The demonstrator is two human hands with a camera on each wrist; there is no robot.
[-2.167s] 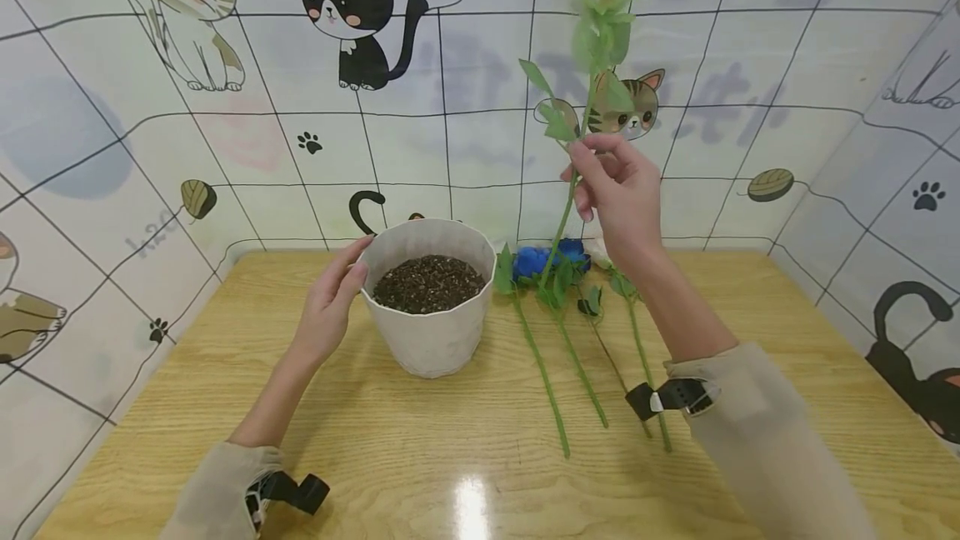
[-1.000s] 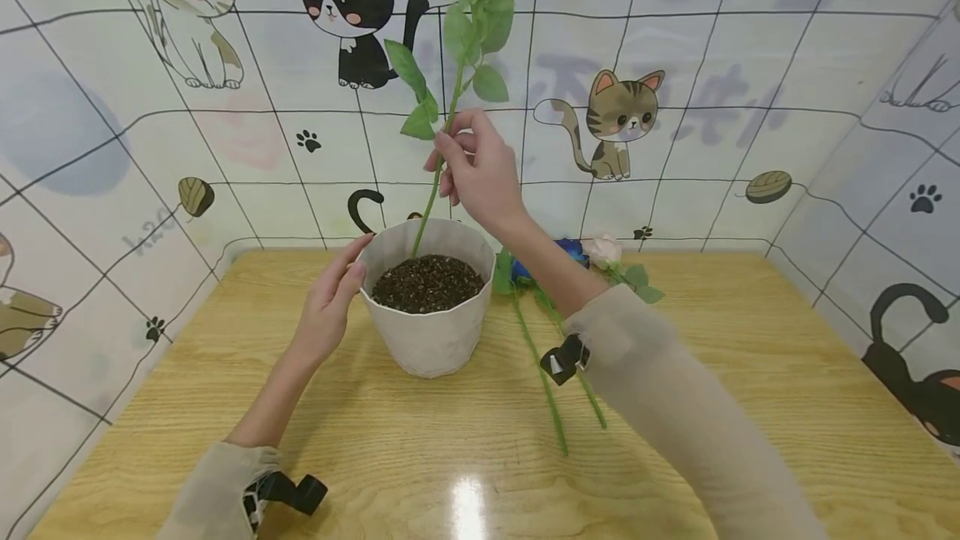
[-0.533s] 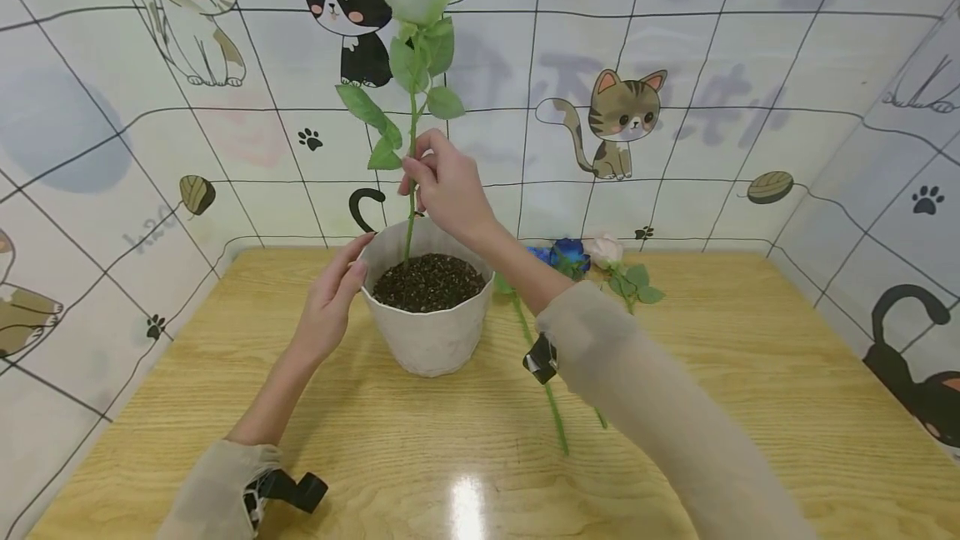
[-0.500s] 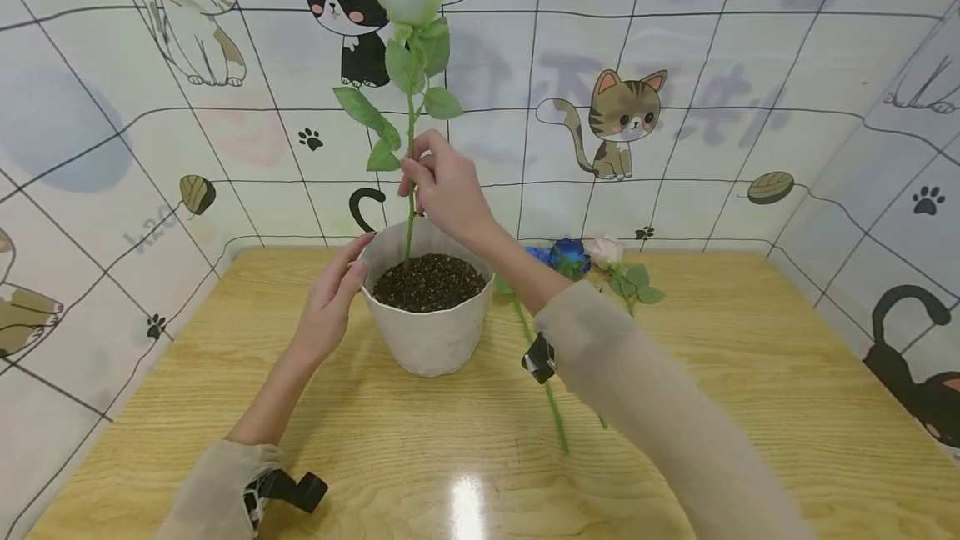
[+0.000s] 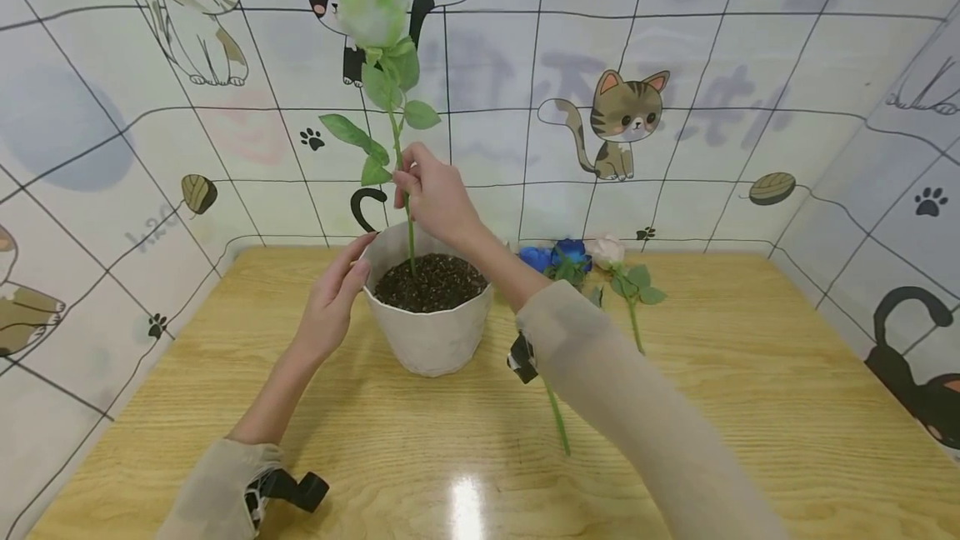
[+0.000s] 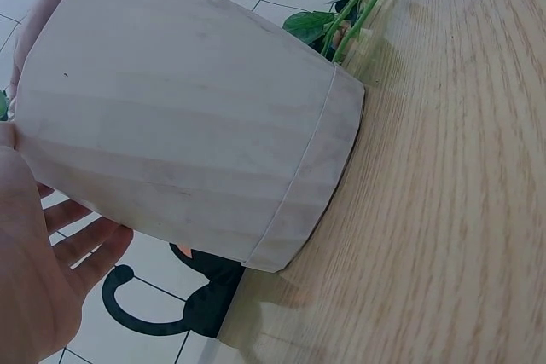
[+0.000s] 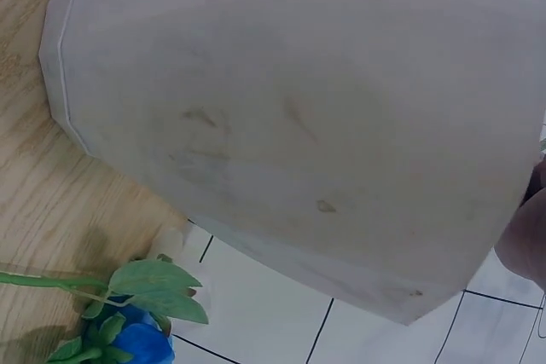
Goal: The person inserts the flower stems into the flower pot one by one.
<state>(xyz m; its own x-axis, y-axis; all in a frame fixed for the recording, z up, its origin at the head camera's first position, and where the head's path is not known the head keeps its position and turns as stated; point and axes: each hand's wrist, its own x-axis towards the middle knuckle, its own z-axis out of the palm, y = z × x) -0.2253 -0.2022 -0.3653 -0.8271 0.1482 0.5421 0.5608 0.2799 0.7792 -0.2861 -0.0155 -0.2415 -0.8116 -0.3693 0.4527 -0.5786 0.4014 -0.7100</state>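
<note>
Behind everything we see the cat-printed wall (image 5: pixel 487 48), and before it the pale wooden bench (image 5: pixel 420 457) that carries our work. On it the white pot (image 5: pixel 427 344) stands upright, dark soil (image 5: pixel 442 286) filling it to below the rim. Our white-green rose (image 5: pixel 384 87) rises from the pot: its lower end meets the soil left of centre, and its head leans to our left, well above the rim. How deep it goes we cannot tell.

Our left hand (image 5: pixel 326 302) is at the pot's left side, its fingers (image 6: pixel 107 253) nearly straight and, as we read it, steadying rather than clenching. Our right hand (image 5: pixel 438 198), above the pot, pinches the rose between thumb and fingers, near its lowest leaves.

To the pot's right, blue roses (image 5: pixel 572 253) and a pink rose (image 5: pixel 606 251) lie on the bench, partly hidden in the head view.

As for progress, we judge the potting under way but far from finished: one rose is in the soil, not yet let go, and no other stands in the pot. The blue and pink ones seem to be what is left.
</note>
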